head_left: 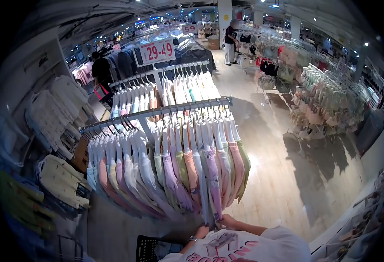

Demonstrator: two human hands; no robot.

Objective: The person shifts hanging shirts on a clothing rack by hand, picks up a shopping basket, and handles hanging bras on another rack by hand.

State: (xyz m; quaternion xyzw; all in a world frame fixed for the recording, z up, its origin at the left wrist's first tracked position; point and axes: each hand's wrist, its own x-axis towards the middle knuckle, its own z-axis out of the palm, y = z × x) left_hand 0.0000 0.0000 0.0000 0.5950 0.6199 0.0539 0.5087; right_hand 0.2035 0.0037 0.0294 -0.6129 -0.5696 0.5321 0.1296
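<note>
Through the head camera, I see a black basket (146, 249) at the lower left, then the rack (159, 112) of clothes. The left hand (202, 231) (it wears a watch (193, 238)) is at the hem of a pale shirt (203, 187); I cannot tell if its fingers are closed. Next hangs a purple shirt (213, 179), whose lower end the right hand (229, 221) grasps.

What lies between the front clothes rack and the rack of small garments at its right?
Only bare floor, partly shadowed, lies there; the head view shows this.
</note>
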